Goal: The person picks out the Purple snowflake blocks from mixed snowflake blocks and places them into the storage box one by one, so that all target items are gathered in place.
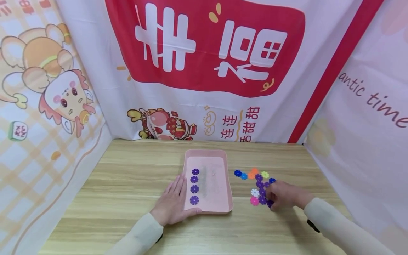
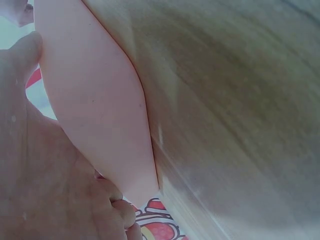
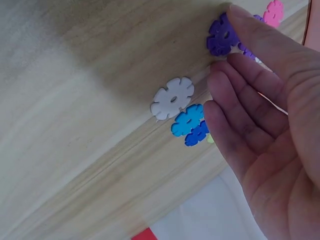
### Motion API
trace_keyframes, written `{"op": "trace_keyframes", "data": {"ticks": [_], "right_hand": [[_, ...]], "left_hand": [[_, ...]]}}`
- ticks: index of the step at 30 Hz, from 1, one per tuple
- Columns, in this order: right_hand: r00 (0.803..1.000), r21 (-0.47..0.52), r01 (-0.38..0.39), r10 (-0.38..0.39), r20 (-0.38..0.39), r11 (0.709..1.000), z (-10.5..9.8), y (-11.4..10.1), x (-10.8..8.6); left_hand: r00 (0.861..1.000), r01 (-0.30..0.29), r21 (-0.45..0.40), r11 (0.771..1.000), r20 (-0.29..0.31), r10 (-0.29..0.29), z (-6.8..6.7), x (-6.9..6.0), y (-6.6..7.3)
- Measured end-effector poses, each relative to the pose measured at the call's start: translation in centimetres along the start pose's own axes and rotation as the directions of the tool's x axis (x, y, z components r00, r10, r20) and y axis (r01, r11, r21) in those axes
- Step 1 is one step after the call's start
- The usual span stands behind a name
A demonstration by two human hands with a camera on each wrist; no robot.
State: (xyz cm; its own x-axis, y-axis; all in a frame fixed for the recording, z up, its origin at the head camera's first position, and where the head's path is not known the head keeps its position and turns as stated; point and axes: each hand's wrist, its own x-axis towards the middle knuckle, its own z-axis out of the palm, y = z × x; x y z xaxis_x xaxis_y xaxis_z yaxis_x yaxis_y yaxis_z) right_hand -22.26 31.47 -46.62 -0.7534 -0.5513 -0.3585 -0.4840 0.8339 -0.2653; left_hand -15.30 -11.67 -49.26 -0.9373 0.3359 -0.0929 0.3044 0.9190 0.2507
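Observation:
A pink tray (image 1: 220,191) lies on the wooden table with several purple snowflake discs (image 1: 194,189) in a column along its left side. My left hand (image 1: 172,205) rests against the tray's left side and near corner, fingers extended and thumb along the front edge. Right of the tray, my right hand (image 1: 283,195) is over a group of loose discs. Its thumb and index fingertips pinch a purple snowflake disc (image 3: 222,36) at the edge. Part of that disc is hidden by the thumb.
Around the right hand lie more discs: white (image 1: 254,192), pink (image 1: 254,201), orange (image 1: 253,173), yellow-green (image 1: 265,174), light blue (image 1: 243,176) and dark blue (image 1: 237,173). Printed cloth (image 1: 207,117) hangs behind the table (image 1: 143,159) and at both sides.

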Motion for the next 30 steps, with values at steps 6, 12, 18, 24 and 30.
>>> {"op": "trace_keyframes", "data": {"ticks": [6,12,18,24,30], "right_hand": [[1.0,0.004,-0.026,0.025,0.017,1.0,-0.22,0.01,0.48],[0.998,0.04,-0.046,0.044,0.038,0.998,-0.37,0.23,0.82],[0.993,0.093,-0.103,0.097,0.065,0.99,-0.45,0.44,1.06],[0.988,0.12,-0.147,0.139,0.071,0.982,-0.41,0.68,1.06],[0.993,0.122,-0.101,0.092,0.072,0.987,-0.6,0.93,0.88]], "left_hand": [[1.0,-0.004,0.003,1.0,-0.008,0.004,-0.01,-0.01,0.09],[1.0,-0.01,0.01,1.0,-0.014,0.01,-0.05,0.0,0.1],[1.0,-0.004,0.012,1.0,-0.008,0.004,-0.07,-0.02,0.07],[1.0,0.001,0.007,1.0,-0.001,-0.001,-0.02,0.1,0.02],[1.0,0.0,0.013,1.0,-0.004,0.0,-0.09,0.11,0.0]]}}
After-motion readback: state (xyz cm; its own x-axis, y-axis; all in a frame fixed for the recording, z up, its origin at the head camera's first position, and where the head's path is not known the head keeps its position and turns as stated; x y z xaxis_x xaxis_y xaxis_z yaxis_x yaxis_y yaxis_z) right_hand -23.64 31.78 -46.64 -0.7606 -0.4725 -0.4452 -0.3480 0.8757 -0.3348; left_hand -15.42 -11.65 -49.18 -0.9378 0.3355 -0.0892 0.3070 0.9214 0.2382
